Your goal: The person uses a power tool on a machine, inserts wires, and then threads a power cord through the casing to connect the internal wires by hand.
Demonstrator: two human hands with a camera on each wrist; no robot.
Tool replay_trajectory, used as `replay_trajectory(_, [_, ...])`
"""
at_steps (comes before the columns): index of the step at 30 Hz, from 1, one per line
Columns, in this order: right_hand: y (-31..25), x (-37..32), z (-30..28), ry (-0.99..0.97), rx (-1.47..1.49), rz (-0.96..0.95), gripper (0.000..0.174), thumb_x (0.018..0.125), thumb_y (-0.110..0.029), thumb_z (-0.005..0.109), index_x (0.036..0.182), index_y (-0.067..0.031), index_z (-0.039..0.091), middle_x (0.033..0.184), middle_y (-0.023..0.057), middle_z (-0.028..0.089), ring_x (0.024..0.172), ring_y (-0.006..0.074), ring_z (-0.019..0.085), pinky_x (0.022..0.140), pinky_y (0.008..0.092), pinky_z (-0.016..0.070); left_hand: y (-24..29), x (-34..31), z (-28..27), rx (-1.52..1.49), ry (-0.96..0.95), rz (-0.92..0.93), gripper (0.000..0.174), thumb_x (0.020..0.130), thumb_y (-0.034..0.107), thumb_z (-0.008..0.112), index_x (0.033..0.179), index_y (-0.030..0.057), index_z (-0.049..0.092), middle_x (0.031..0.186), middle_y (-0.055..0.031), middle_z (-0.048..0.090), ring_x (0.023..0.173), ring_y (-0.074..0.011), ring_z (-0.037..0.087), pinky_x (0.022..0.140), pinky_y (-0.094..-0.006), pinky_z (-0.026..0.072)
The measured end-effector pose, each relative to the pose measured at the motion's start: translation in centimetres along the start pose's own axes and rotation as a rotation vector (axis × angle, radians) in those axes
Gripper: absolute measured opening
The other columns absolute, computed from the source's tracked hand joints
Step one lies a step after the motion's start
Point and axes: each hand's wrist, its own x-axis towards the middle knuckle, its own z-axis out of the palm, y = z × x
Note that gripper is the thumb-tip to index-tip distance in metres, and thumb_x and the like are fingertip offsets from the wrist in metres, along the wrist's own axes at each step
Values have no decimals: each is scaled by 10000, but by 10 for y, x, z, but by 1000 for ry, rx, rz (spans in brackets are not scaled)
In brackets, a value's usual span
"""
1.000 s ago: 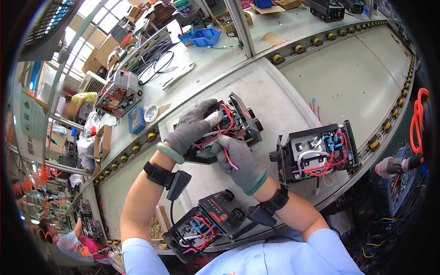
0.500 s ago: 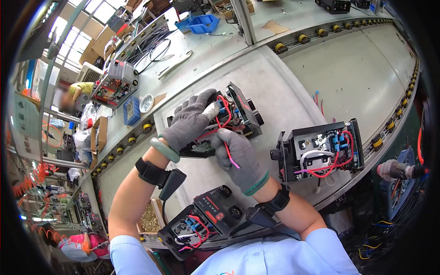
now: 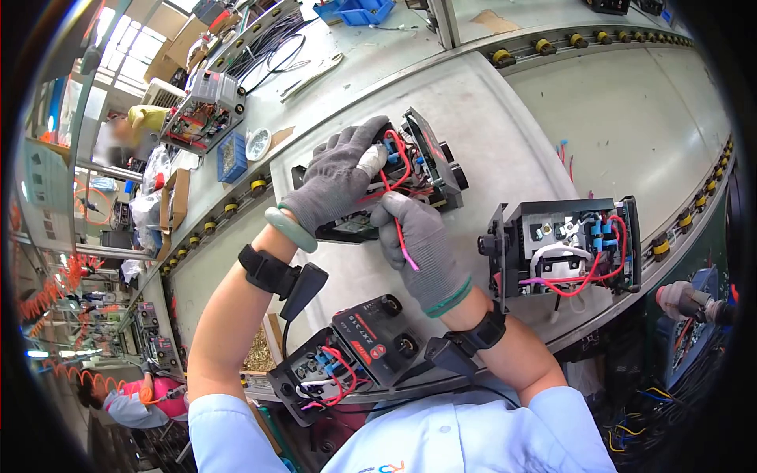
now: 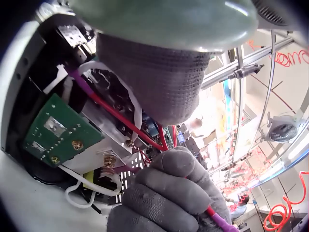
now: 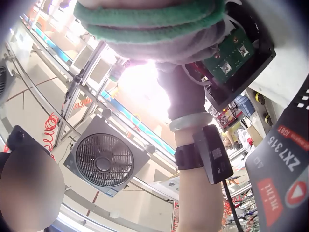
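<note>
On the pale board (image 3: 473, 94) stands an opened welding machine (image 3: 432, 150), its panel to the right and its wiring bare. My left hand (image 3: 335, 173), in a grey glove, rests across its top with the fingers spread. The white-covered thumb lies beside a looped red wire (image 3: 408, 158). My gloved right hand (image 3: 422, 244) grips a red wire (image 3: 397, 229) at the machine's near side, and the pink-sleeved end sticks out below the fingers. In the left wrist view, the curled right fingers (image 4: 164, 193) sit below a green circuit board (image 4: 63, 130) inside the machine.
A second opened machine (image 3: 564, 248) stands to the right, and another, marked ZX7 315 (image 3: 371, 339), lies near my body. Rollers (image 3: 544, 47) line the conveyor edge. Beyond the board are a blue bin (image 3: 231, 158) and a further machine (image 3: 209, 110).
The head view has shifted, so the machines and both hands appear higher in it. My left fingers are more spread over the machine, while my right hand keeps its grip on the red wire.
</note>
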Motion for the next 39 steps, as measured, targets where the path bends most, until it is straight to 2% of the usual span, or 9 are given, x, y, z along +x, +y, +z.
replay_trajectory(10, [7, 10, -8, 31, -2, 17, 302, 958, -238, 544, 714, -69, 602, 471, -27, 441, 321, 82, 346, 310, 254, 243, 16, 0, -1, 255, -19, -82, 515, 997, 338, 435, 1482, 177, 371, 1332, -195, 530, 1262, -356, 490, 1056, -472, 346])
replay_trajectory(12, [9, 8, -7, 6, -31, -31, 300, 956, -241, 547, 721, -65, 608, 487, -20, 456, 335, 85, 368, 316, 255, 256, -16, 12, -6, -100, -108, 39, 533, 1014, 419, 469, 1437, 95, 439, 1229, -151, 598, 1151, -246, 568, 973, -364, 430])
replay_trajectory(15, [13, 8, -10, -27, -22, -70, 305, 962, -250, 537, 748, -52, 630, 519, -7, 475, 367, 88, 381, 335, 255, 275, -3, 16, -40, -618, -375, -271, 508, 997, 448, 535, 1325, 62, 567, 1056, -37, 639, 922, -104, 563, 852, -292, 480])
replay_trajectory(22, [12, 2, -8, -34, 9, 43, 288, 984, -247, 520, 801, -56, 635, 565, -11, 506, 402, 68, 399, 364, 243, 296, -16, 16, -28, -188, -356, -108, 691, 926, 498, 642, 1399, 36, 439, 1192, -168, 612, 1108, -234, 580, 969, -359, 444])
replay_trajectory(26, [-4, -30, -1, 69, -258, -245, 275, 987, -199, 508, 1142, -15, 643, 742, 29, 626, 517, 48, 500, 411, 207, 341, -8, 17, -24, -182, -290, -102, 688, 937, 498, 592, 1417, 35, 428, 1272, -217, 583, 1171, -305, 573, 1015, -383, 430])
replay_trajectory(30, [3, -49, -7, 10, -456, -366, 283, 984, -148, 493, 1197, -24, 633, 878, 57, 680, 625, 64, 585, 484, 196, 408, -6, 16, -19, -303, -213, -67, 623, 936, 450, 618, 1387, 38, 491, 1245, -193, 611, 1125, -276, 602, 994, -360, 452])
replay_trajectory(33, [-4, -51, -7, -96, -741, -544, 317, 943, -60, 535, 1242, -36, 636, 976, 74, 694, 794, 155, 670, 640, 276, 520, 11, -11, -30, -721, 119, -286, 422, 931, 322, 643, 1261, 59, 629, 1134, -143, 684, 1001, -176, 642, 904, -301, 500])
replay_trajectory(36, [-14, -47, -7, -78, -1411, -1005, 317, 889, -59, 611, 1200, -53, 673, 985, 114, 676, 820, 242, 671, 680, 341, 537, 1, -48, -47, -430, 65, -16, 340, 887, 226, 673, 1187, 66, 650, 1106, -125, 684, 1016, -204, 650, 883, -315, 509])
replay_trajectory(39, [-23, -41, 11, -92, -1597, -1172, 233, 836, -97, 674, 1062, -55, 708, 994, 139, 658, 868, 303, 657, 730, 390, 546, 27, -108, -56, -93, 27, 228, 272, 846, 156, 655, 1104, 71, 645, 1006, -116, 653, 941, -279, 661, 811, -374, 532])
